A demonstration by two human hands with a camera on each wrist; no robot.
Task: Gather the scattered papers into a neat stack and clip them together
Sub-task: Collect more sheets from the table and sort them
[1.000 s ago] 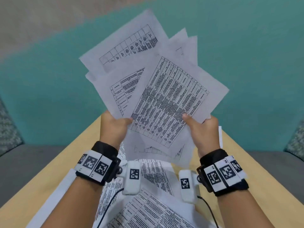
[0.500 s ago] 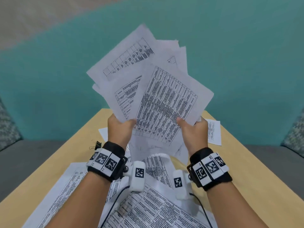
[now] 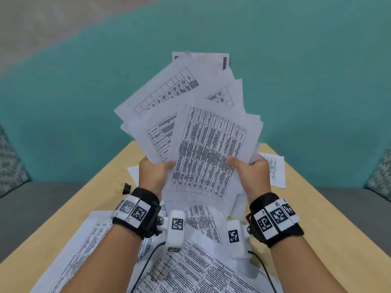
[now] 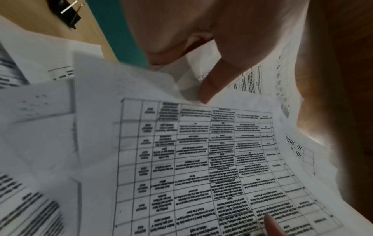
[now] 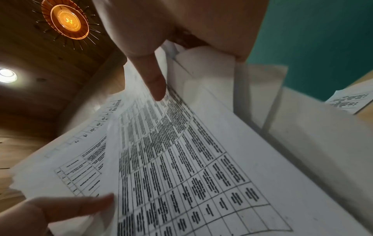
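Both forearms reach forward, wrists raised above the table. The left hand (image 3: 155,173) grips the papers (image 3: 203,144) at their lower left edge, thumb on the front sheet. The right hand (image 3: 250,176) pinches the lower right edge (thumb in front, fingers behind).

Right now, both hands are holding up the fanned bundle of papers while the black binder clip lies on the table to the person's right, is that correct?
Not quite: the binder clip lies on the table to the person's left, beside the left hand, as the head view shows. Both hands, including the right hand, do hold up the fanned papers.
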